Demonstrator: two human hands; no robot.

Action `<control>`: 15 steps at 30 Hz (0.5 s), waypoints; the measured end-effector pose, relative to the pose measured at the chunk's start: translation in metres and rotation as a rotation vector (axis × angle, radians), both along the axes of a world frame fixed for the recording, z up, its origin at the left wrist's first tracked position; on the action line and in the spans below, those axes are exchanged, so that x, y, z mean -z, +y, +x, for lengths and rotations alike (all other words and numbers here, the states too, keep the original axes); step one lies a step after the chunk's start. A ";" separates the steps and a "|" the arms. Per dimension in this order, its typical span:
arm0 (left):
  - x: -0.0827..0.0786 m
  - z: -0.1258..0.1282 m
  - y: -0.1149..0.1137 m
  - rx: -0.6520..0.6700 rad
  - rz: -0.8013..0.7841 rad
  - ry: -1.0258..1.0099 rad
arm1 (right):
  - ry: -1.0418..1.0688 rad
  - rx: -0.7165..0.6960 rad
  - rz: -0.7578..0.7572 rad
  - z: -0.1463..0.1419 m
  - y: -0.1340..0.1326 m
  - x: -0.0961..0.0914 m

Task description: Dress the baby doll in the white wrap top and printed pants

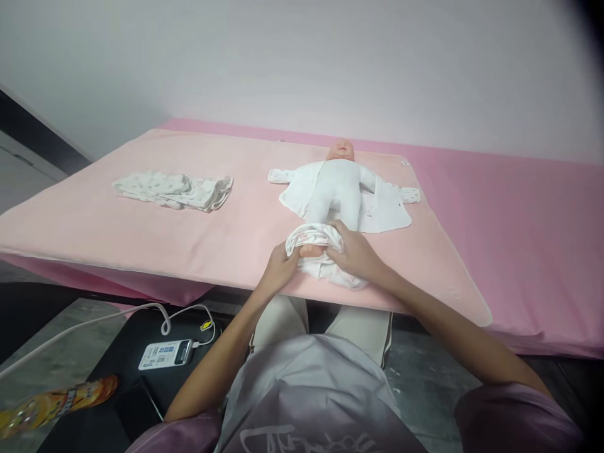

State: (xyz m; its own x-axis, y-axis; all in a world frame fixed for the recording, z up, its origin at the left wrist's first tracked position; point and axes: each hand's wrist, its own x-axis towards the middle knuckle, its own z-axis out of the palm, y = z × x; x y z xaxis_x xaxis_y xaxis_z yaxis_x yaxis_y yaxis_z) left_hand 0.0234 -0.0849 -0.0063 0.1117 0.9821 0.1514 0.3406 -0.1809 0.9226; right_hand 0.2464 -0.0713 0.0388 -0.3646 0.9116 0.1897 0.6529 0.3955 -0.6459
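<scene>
A baby doll [336, 182] with a white cloth body lies on its back, head away from me. Its arms are in the sleeves of a white patterned baby top [389, 211], which is spread open beneath it. Near the table's front edge, white printed baby pants [317, 235] are bunched around the end of the doll's leg, and a bare foot [311, 251] shows between my hands. My left hand [280, 267] pinches the cloth on the left side of the foot. On the other side, my right hand [355, 251] grips the bunched cloth, its thumb beside the foot.
Folded patterned baby clothes [174, 190] lie to the left on the pink mat [255, 251]. A wall stands behind the table. Low on my left, a black surface [189, 390] holds a white power bank [165, 354] with a cable, near an orange-labelled bottle [61, 402].
</scene>
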 end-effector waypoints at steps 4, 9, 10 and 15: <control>-0.011 0.000 0.016 0.073 0.040 -0.033 | 0.105 -0.096 0.059 0.024 0.034 -0.006; -0.020 -0.017 0.027 0.092 -0.026 0.135 | 0.205 -0.197 -0.150 0.048 0.060 -0.011; -0.022 -0.019 0.028 0.121 0.003 0.149 | 0.226 -0.225 -0.172 0.052 0.061 -0.011; -0.054 0.000 0.052 0.358 0.207 0.403 | 0.260 -0.292 -0.238 0.063 0.061 -0.004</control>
State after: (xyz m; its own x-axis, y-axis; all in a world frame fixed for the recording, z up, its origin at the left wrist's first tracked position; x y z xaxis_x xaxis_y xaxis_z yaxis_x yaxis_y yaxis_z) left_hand 0.0237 -0.0331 0.0480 0.5202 0.8271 0.2128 0.5419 -0.5123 0.6662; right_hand 0.3095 -0.0100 0.0425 -0.5810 0.8069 0.1064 0.3401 0.3595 -0.8690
